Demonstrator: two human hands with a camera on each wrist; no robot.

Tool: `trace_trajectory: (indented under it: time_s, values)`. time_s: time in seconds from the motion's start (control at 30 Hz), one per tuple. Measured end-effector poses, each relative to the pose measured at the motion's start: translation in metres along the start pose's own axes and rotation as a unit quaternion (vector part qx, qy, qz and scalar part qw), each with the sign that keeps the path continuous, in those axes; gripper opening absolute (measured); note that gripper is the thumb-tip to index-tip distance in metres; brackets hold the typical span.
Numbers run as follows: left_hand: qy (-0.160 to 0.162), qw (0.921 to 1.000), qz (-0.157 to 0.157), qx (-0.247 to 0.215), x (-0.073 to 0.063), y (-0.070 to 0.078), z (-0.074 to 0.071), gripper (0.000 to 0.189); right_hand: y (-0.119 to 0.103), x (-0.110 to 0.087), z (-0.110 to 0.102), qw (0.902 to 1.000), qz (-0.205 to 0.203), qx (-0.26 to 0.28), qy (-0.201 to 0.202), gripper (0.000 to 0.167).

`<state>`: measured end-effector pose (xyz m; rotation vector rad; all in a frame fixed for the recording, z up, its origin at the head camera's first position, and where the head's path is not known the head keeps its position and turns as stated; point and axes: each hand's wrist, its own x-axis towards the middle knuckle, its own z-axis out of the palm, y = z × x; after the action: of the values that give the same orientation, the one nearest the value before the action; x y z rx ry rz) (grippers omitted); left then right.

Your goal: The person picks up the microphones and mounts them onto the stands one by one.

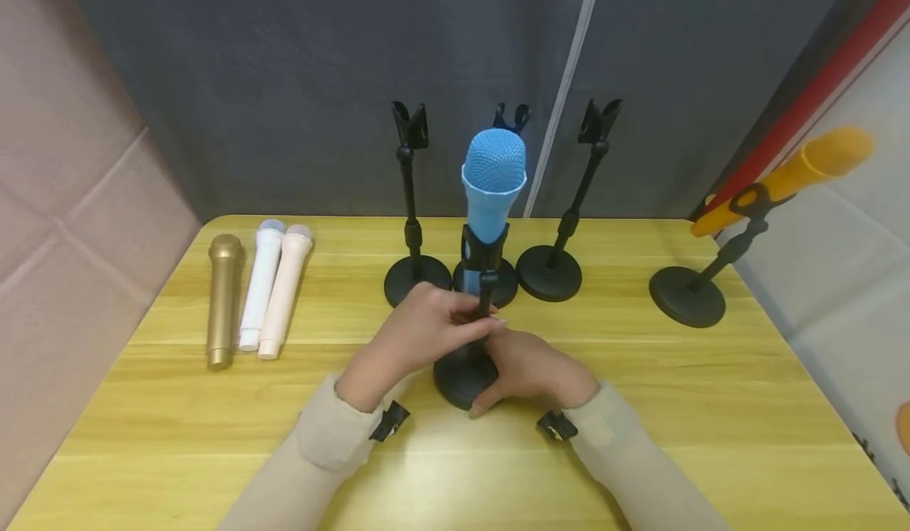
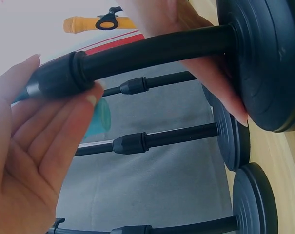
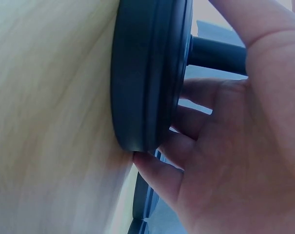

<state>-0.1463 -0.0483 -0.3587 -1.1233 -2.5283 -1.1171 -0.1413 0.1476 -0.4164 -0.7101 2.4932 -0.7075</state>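
Note:
A light-blue microphone sits upright in the clip of a black desktop microphone stand, centred before me. My left hand grips the stand's pole at its collar, with thumb and fingers on either side in the left wrist view. Lower down, my right hand holds the round base, its thumb at the near edge and its fingers behind. From the right wrist view, the base stands close over the wooden table, with fingers around its rim.
Behind are several black stands, including a left one and a right one, with bare clips. A far-right stand bears an orange microphone. Gold, white and pale pink microphones lie at left.

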Motion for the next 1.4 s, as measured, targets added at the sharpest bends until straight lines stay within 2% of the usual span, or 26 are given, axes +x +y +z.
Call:
trace_trajectory:
  time_s: [0.1, 0.17, 0.3, 0.43, 0.53, 0.63, 0.83, 1.03, 1.13, 1.2, 1.27, 1.4]
  values:
    - [0.028, 0.9993, 0.007, 0.025, -0.001, 0.001, 0.001, 0.016, 0.000, 0.000, 0.001, 0.9999, -0.006, 0.008, 0.001, 0.116]
    - [0.042, 0.9988, 0.002, 0.023, -0.002, 0.002, 0.002, 0.017, 0.000, 0.000, 0.001, 0.9999, -0.007, 0.011, 0.001, 0.115]
    - [0.061, 0.9974, -0.027, -0.026, -0.004, 0.003, 0.002, 0.014, -0.001, 0.001, 0.002, 1.0000, -0.003, 0.006, -0.001, 0.114]
    - [0.079, 0.9923, -0.054, -0.078, -0.005, 0.003, 0.002, 0.018, -0.001, 0.002, 0.002, 1.0000, 0.000, -0.006, -0.004, 0.112]
    - [0.101, 0.9878, -0.059, -0.103, -0.006, 0.004, 0.002, 0.019, -0.001, 0.002, 0.001, 0.9999, 0.001, -0.016, -0.003, 0.110]
    - [0.115, 0.9867, -0.044, -0.106, -0.006, 0.004, 0.001, 0.017, -0.002, 0.002, 0.001, 0.9997, -0.001, -0.024, -0.001, 0.110]
    - [0.105, 0.9927, -0.006, -0.060, -0.005, 0.004, -0.001, 0.015, -0.003, 0.001, 0.001, 0.9997, 0.004, -0.025, -0.005, 0.117]
    - [0.089, 0.9950, -0.011, -0.044, -0.005, 0.005, -0.002, 0.018, -0.002, 0.000, 0.001, 0.9998, 0.005, -0.019, -0.004, 0.118]
    - [0.078, 0.9968, -0.017, 0.006, -0.006, 0.008, -0.003, 0.022, -0.002, -0.001, 0.001, 0.9999, 0.007, -0.009, -0.003, 0.117]
    - [0.072, 0.9961, -0.024, 0.047, -0.007, 0.012, -0.003, 0.024, -0.002, -0.002, 0.001, 1.0000, 0.007, -0.001, -0.003, 0.116]
    - [0.064, 0.9950, -0.041, 0.065, -0.007, 0.015, -0.003, 0.024, -0.001, -0.002, 0.002, 1.0000, 0.007, 0.004, -0.002, 0.115]
    - [0.047, 0.9922, -0.114, 0.018, -0.006, 0.019, -0.006, 0.024, -0.001, -0.001, 0.002, 1.0000, 0.008, 0.000, -0.002, 0.116]
